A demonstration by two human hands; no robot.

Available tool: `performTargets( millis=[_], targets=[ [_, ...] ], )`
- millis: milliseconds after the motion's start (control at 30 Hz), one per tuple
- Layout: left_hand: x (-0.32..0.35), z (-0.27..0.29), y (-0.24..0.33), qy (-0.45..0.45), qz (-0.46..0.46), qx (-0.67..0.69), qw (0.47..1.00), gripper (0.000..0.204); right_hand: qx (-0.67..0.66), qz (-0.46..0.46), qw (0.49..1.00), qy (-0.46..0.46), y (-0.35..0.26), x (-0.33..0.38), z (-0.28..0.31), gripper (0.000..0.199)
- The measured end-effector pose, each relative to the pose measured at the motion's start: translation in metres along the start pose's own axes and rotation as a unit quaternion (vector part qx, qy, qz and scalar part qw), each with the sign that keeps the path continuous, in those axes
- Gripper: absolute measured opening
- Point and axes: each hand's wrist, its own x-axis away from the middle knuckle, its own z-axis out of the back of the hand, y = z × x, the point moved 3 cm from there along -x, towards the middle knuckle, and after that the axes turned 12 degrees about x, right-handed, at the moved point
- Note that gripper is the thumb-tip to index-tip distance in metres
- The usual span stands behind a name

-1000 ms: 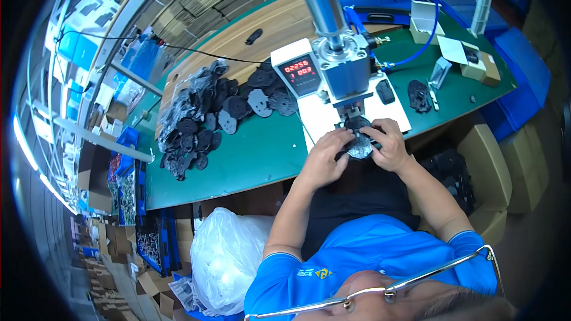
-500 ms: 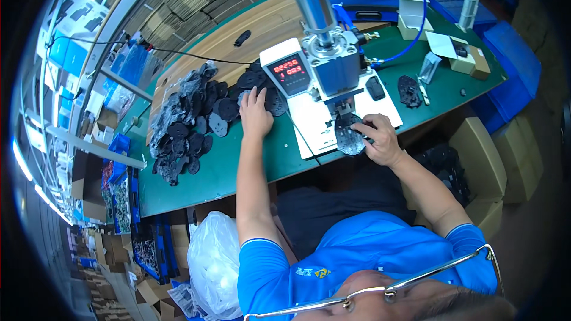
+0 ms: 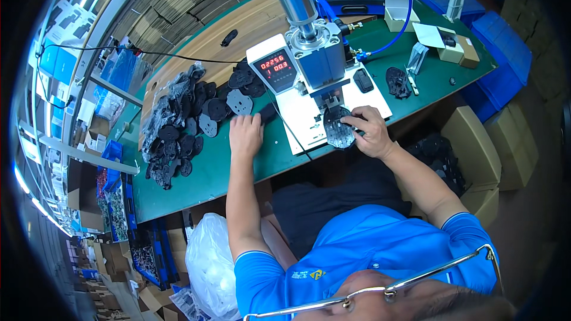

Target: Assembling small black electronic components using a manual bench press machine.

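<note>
My right hand (image 3: pixel 370 132) grips the right edge of a black oval plastic plate (image 3: pixel 339 133) with thumb and fingers. The plate's far end sits under the head of a bench press (image 3: pixel 321 53), on the white base (image 3: pixel 301 138). My left hand (image 3: pixel 245 137) is low over the green table, fingers drawn together around the near end of a black flat part (image 3: pixel 269 112); its fingertips are partly hidden. Beyond that hand lies a grey flat oval part (image 3: pixel 239 102), at the edge of a heap of black plastic parts (image 3: pixel 178 122).
A lit red display (image 3: pixel 276 68) faces me on the press. A small black block (image 3: pixel 363 80) and another black part (image 3: pixel 398 82) lie right of it. Open small boxes (image 3: pixel 449 50) stand at the far right. A carton (image 3: pixel 473 148) with black parts is below the table edge.
My left hand has drawn back toward me from the heap, and the grey oval part it covered now shows. My right hand stays at the plate under the press. The whole view has shifted slightly.
</note>
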Motion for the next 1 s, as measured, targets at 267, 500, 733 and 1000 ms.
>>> performTargets(
  millis=[267,500,733,1000],
  targets=[
    [0.052,0.023,0.061,0.032,0.087,0.139,0.986,0.049,-0.026,-0.003,1.000,-0.017,-0.005,-0.003,0.002,0.039],
    [0.059,0.014,0.058,0.092,0.122,0.198,0.968,0.050,-0.033,-0.005,0.999,-0.023,-0.011,-0.003,0.005,0.040],
    [0.060,0.010,0.056,0.088,0.111,0.213,0.967,0.055,-0.081,0.093,0.992,-0.027,-0.070,0.016,0.029,0.032],
    [0.060,0.015,0.059,0.061,0.148,0.239,0.958,0.053,-0.224,-0.143,0.960,-0.087,-0.066,0.045,0.042,0.018]
  ],
)
